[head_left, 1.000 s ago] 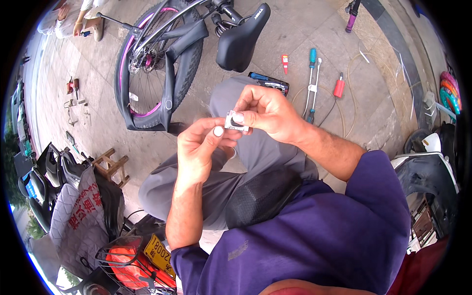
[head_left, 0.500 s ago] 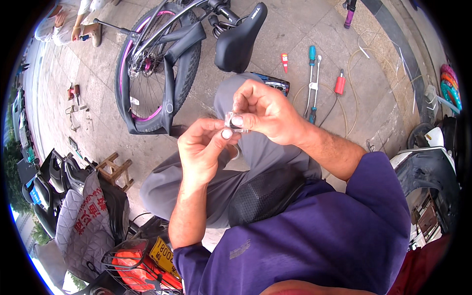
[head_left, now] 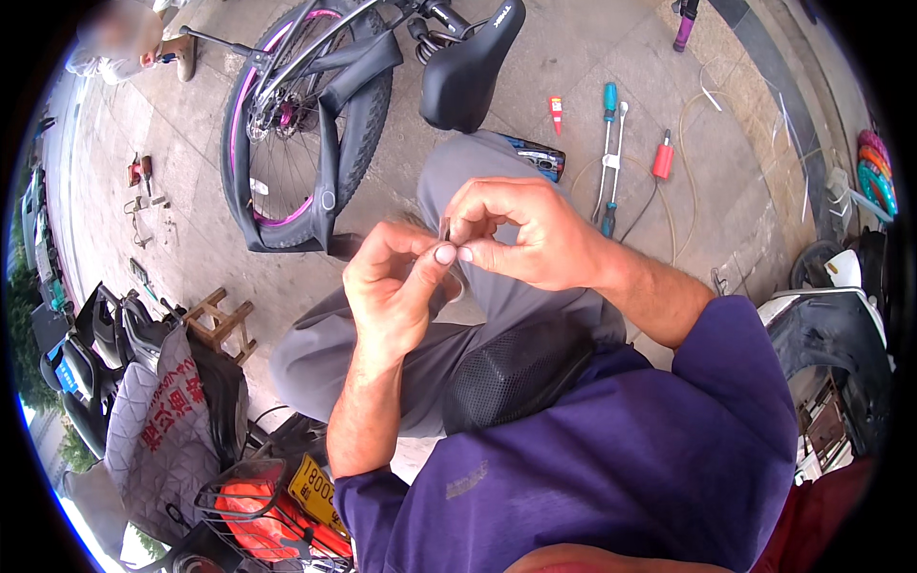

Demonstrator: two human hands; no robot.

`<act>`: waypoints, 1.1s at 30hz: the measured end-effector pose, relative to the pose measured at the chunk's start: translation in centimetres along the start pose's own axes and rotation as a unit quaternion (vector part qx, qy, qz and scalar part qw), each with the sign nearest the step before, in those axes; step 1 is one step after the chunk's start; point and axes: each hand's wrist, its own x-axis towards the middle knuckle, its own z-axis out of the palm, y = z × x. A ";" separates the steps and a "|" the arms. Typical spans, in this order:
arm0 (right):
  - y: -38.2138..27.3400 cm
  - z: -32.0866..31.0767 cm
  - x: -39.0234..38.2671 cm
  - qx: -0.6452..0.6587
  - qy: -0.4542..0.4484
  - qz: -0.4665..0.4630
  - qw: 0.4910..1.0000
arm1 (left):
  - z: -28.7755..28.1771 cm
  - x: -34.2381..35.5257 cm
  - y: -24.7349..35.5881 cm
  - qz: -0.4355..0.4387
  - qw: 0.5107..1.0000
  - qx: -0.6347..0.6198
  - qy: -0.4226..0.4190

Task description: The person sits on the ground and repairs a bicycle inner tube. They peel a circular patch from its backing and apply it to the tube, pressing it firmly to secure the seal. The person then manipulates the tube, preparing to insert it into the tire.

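Between my two hands, over my lap, is a small see-through piece of film, now turned nearly edge-on, so that little of it shows. My left hand pinches its lower part between thumb and forefinger. The thumb and fingertips of my right hand close on its other side, touching the left thumb. Beyond my hands stands a bicycle wheel with a pink rim, and a limp black inner tube hangs across it. The bicycle's black saddle is just past my knee.
On the paving to the right lie a red glue tube, a teal-handled screwdriver, a wrench and a red-handled tool. A wooden stool and parked scooters stand left. Another person sits at the far left.
The film has turned from facing me to nearly edge-on, and its dark patch no longer shows. My right fingers have shifted their hold and come closer to the left thumb.
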 end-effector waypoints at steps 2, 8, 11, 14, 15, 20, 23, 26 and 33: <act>0.9 0.2 -0.1 0.143 0.001 0.041 0.989 | -0.2 -0.2 -0.4 -0.016 1.000 -0.017 -0.003; 0.8 -0.6 0.1 0.258 -0.010 0.084 0.962 | -0.3 -0.2 -0.4 -0.049 0.990 -0.135 0.001; 0.8 -0.7 0.2 0.273 -0.020 0.077 0.959 | -0.5 -0.1 -0.7 -0.049 0.990 -0.134 -0.019; 0.5 -0.7 0.3 0.283 -0.022 0.078 0.956 | -0.4 0.0 -0.7 -0.044 0.989 -0.141 -0.017; 0.4 -0.7 0.4 0.282 -0.023 0.080 0.956 | -0.4 0.0 -0.7 -0.044 0.989 -0.139 -0.018; 0.0 -0.9 0.6 0.272 -0.036 0.096 0.957 | -0.4 0.1 -0.4 -0.045 0.991 -0.125 -0.021; 0.0 -1.0 0.8 0.271 -0.039 0.088 0.958 | -0.2 0.2 -0.1 -0.043 0.990 -0.136 -0.019; 0.0 -1.3 0.9 0.276 -0.046 0.097 0.955 | -0.1 0.5 -0.3 -0.040 0.988 -0.147 -0.033; -0.1 -1.5 1.0 0.273 -0.074 0.116 0.952 | 0.4 0.1 0.0 -0.032 0.991 -0.128 -0.001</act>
